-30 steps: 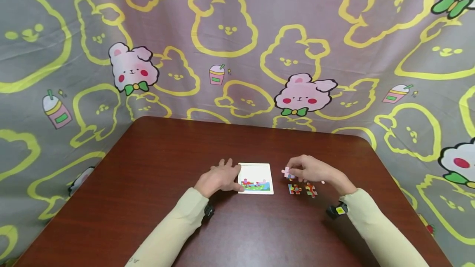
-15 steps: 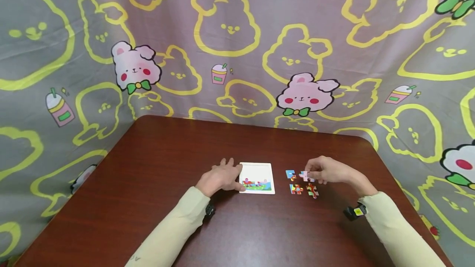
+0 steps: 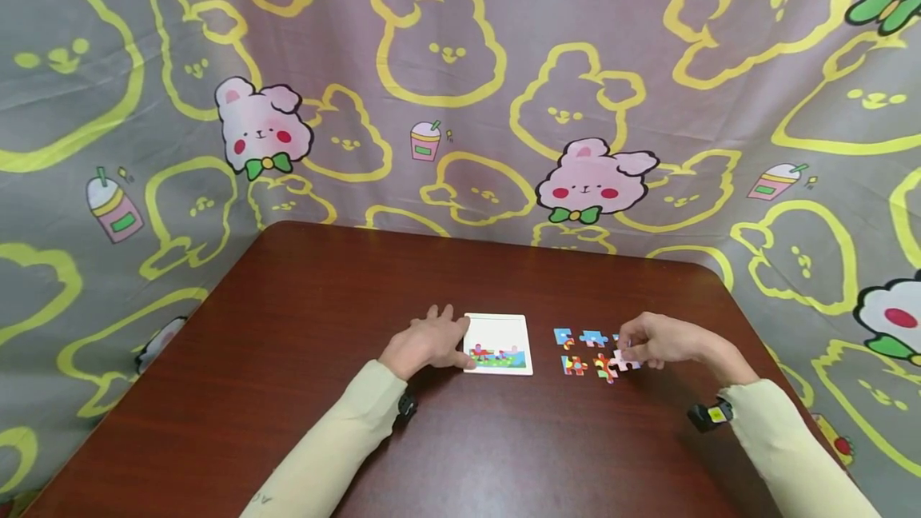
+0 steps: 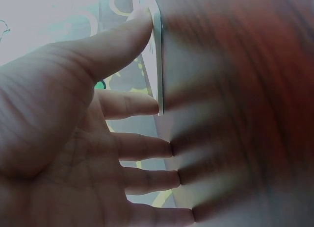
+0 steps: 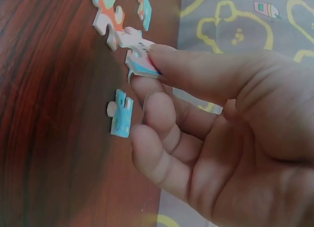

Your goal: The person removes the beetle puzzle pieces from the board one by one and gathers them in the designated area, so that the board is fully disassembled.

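My right hand pinches a pink and white jigsaw piece between thumb and forefinger, low over the table's right side. In the right wrist view, a light-blue piece lies below the curled fingers. An orange-red piece is beside the pinched one; whether they touch I cannot tell. My left hand rests with straight, spread fingers at the left edge of the white puzzle board. Its thumb and forefinger touch that edge. Colourful picture pieces fill the board's lower part.
Loose pieces lie right of the board: a blue corner piece, another blue piece and a red-and-blue piece. The dark wooden table meets a cartoon-printed curtain at its back edge.
My right hand has moved rightwards and slightly nearer with the pink piece, uncovering the blue pieces behind. The left hand stays at the board.
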Demonstrator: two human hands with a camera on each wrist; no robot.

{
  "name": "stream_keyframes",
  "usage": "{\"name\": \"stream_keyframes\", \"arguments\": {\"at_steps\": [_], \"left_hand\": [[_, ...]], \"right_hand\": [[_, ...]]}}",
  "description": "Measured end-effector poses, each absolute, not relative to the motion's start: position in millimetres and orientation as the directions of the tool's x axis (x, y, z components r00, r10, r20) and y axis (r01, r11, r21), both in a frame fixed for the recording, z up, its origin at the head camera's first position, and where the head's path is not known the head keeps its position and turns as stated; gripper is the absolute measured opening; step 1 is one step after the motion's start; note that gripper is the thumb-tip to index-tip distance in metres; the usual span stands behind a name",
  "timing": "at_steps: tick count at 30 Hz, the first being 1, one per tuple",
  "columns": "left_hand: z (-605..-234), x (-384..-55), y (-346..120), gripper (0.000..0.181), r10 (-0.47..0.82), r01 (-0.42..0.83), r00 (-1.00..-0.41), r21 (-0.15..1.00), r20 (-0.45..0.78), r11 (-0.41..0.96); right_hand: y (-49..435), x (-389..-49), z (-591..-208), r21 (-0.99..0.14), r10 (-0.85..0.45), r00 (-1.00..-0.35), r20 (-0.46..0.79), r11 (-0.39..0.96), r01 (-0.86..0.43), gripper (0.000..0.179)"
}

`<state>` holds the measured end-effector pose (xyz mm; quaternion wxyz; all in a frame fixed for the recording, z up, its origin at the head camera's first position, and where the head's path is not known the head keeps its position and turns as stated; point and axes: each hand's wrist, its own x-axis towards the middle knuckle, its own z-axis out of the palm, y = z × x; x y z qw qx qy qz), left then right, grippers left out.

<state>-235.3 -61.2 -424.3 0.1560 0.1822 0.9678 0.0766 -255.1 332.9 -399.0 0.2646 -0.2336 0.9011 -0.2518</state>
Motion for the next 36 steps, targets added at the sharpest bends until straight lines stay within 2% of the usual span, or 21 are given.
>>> {"name": "stream_keyframes", "arguments": {"at_steps": [5,12,18,26,36], "left_hand": [[-424,-235,-61,0.082,0.378,0.329,-0.884,0.209,-0.274,0.921],[-425,-235,-62,0.082,0.38,0.328,-0.883,0.216,-0.276,0.92],[-424,-234,-62,0.082,0.379,0.33,-0.884,0.209,-0.273,0.92],[-423,-235,-62,0.082,0.378,0.325,-0.883,0.217,-0.278,0.92],[-424,-235,-62,0.082,0.379,0.332,-0.885,0.203,-0.272,0.921]], "right_hand": [[338,-254,-402,-0.587,-0.553,-0.737,-0.388,0.765,-0.265,0.009],[345,-252,-409,-0.561,-0.509,-0.756,-0.413,0.795,-0.229,0.008],[343,-250,-413,-0.525,-0.441,-0.79,-0.426,0.832,-0.181,0.013],[341,-250,-414,-0.415,-0.297,-0.85,-0.436,0.904,-0.104,0.025],[327,-252,-400,-0.447,-0.422,-0.846,-0.326,0.857,-0.255,0.015]]}}
